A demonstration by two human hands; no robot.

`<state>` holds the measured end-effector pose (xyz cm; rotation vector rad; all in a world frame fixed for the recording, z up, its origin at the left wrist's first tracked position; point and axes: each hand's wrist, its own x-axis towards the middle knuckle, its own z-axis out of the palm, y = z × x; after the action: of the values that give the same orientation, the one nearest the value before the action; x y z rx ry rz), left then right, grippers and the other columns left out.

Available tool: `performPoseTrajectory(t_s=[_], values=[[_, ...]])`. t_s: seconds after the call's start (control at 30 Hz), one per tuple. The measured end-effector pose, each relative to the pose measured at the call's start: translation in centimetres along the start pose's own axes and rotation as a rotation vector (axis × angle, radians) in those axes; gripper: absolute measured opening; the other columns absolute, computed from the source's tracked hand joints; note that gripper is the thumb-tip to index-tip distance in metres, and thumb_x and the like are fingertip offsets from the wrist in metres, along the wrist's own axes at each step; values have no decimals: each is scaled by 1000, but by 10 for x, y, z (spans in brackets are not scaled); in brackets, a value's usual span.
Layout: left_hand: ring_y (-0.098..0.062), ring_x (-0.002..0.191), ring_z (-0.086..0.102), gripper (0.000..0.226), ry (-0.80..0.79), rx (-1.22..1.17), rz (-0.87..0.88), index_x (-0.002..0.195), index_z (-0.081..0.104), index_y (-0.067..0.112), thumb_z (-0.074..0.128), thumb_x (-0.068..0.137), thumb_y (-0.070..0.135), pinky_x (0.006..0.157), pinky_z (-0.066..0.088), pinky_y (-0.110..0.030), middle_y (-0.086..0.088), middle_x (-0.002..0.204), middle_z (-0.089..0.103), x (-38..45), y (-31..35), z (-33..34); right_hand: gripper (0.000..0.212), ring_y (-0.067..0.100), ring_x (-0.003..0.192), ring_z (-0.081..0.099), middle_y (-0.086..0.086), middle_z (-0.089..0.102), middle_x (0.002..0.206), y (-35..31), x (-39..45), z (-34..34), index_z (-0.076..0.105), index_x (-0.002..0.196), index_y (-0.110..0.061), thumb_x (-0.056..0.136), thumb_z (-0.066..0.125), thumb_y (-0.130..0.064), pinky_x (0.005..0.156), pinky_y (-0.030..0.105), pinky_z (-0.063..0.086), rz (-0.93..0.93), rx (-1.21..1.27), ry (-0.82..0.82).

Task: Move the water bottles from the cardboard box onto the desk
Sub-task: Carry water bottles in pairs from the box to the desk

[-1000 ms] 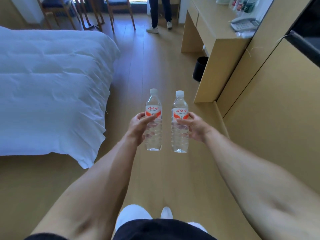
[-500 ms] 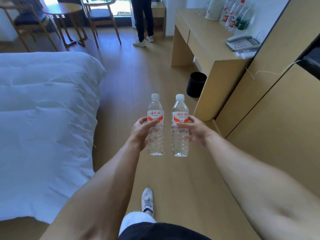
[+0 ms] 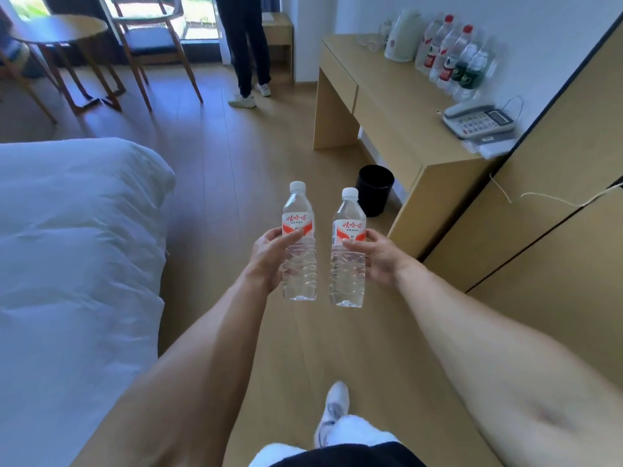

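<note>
Two water bottles carried upright toward the desk (image 3: pixel 387 106) at one o'clock.
Left hand (image 3: pixel 269 257) grips the left bottle (image 3: pixel 299 244), right hand (image 3: pixel 379 256) the right bottle (image 3: pixel 349 251), fingers curled round each. Risk: crowded bottles already on desk (image 3: pixel 451 59) may topple during placement.

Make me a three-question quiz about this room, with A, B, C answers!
1. Where is the phone? A on the bed B on the desk C on the floor
2. What colour is the bin? A black B white C red
3. What are the hands doing? A resting open B pointing C each holding a bottle

Answers: B, the phone sits by the desk's near end. A, the bin under the desk is black. C, the left hand grips the left bottle and the right hand grips the right bottle.
</note>
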<state>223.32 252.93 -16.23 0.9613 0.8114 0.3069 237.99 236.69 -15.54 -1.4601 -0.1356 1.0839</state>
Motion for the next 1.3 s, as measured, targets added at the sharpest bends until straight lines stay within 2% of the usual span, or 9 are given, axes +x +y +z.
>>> performPoseTrajectory(t_s=[0.17,0.3,0.5,0.6,0.8,0.97,1.17,1.3], values=[[-43,109,68,48,34,-18,-9,127,59,-1,79,84,12,93,51,-66,-23,118,70,69,35,1,77,38,118,62,19,66,127,-35,81,5,52,134,-11,64,85,-16,100,59,49,9,11,-36],[-45,110,67,45,73,-29,-11,125,60,-3,78,85,8,94,52,-64,-26,118,69,127,63,3,68,37,116,64,17,68,124,-64,154,9,53,132,-12,72,84,-16,97,58,51,30,0,-64],[-45,112,66,45,138,-59,-13,125,60,-5,77,86,8,95,52,-63,-27,120,68,215,115,12,71,31,100,70,13,72,113,-125,250,15,56,125,-14,62,88,-21,72,45,58,65,-19,-122],[-45,111,66,46,150,-80,-8,126,60,-5,77,85,8,95,52,-63,-27,119,68,251,139,18,71,28,95,71,10,72,110,-155,289,18,56,125,-14,63,88,-21,66,42,58,65,-33,-142],[-45,110,67,51,118,-73,-17,129,59,-3,80,84,11,95,51,-64,-26,120,68,329,179,32,60,30,99,69,13,70,114,-200,356,19,54,129,-13,77,82,-17,79,49,59,56,-26,-146],[-45,113,65,50,52,-50,-48,129,59,-1,79,85,12,97,50,-65,-26,122,67,411,205,45,56,37,115,64,17,67,124,-234,414,8,53,131,-13,82,79,-15,94,58,52,37,-9,-80],[-42,112,67,55,-76,25,-114,129,61,2,83,81,17,96,51,-64,-22,120,69,521,249,63,57,38,116,63,17,67,123,-279,491,-3,52,133,-12,82,78,-13,96,60,50,20,64,51],[-41,112,67,55,-165,82,-147,127,63,2,85,79,19,98,50,-64,-22,119,70,580,285,78,55,32,102,67,17,68,120,-312,529,-6,52,133,-11,83,76,-9,80,52,56,14,128,145]])
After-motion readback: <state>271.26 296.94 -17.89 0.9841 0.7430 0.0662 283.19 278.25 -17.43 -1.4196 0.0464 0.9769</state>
